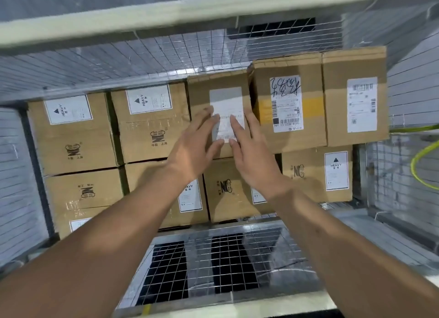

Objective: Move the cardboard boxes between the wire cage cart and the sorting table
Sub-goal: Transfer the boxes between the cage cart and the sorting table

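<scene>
We reach into the wire cage cart [213, 54], left hand [192, 149] and right hand [251, 156] spread open over the middle cardboard box [202, 94], likely to grip it.

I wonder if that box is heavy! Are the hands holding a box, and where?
Nothing is held yet. The left hand and right hand are open, fingers straight, at the white label of the middle cardboard box.

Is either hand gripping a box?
No: the left hand and right hand reach with straight fingers over the middle box, curled round nothing.
</scene>
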Tool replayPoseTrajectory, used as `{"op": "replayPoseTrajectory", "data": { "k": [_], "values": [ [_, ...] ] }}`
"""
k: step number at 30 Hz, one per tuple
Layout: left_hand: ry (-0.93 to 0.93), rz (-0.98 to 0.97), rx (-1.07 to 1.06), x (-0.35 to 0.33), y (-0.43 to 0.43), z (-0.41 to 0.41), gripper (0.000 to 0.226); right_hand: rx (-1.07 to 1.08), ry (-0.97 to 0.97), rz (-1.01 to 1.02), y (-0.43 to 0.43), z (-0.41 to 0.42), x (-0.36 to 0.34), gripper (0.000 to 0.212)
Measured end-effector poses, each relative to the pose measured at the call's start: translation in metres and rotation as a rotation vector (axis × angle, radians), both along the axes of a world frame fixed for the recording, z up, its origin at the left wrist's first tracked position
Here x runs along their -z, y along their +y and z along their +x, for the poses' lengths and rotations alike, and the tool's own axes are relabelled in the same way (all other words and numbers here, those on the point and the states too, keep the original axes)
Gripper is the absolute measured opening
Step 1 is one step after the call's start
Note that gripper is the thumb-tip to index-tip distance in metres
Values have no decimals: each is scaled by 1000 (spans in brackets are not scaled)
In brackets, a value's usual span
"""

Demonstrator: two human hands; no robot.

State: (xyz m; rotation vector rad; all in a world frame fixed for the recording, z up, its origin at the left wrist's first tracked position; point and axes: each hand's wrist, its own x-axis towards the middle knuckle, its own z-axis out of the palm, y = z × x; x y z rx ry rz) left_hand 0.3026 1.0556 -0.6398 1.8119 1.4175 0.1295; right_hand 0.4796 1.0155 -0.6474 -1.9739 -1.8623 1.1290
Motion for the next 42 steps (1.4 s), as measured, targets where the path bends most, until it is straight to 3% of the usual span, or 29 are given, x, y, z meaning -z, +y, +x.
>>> {"op": "replayPoseTrajectory", "data": {
  "k": [14, 21, 35, 42],
  "values": [
    [50, 20, -28, 31, -6, 8, 89, -142, -332, -41, 2, -10, 2, 63],
    [25, 29, -32, 35, -8, 12, 93, -189, -401, 9, -2, -10, 9, 74],
    [88, 33, -31, 40, 4, 22, 88, -173, -344, 2, 11, -13, 9, 70],
    [217, 45, 10, 37, 7, 25, 88, -189, -340, -21, 14, -12, 3, 73]
  ]
}}
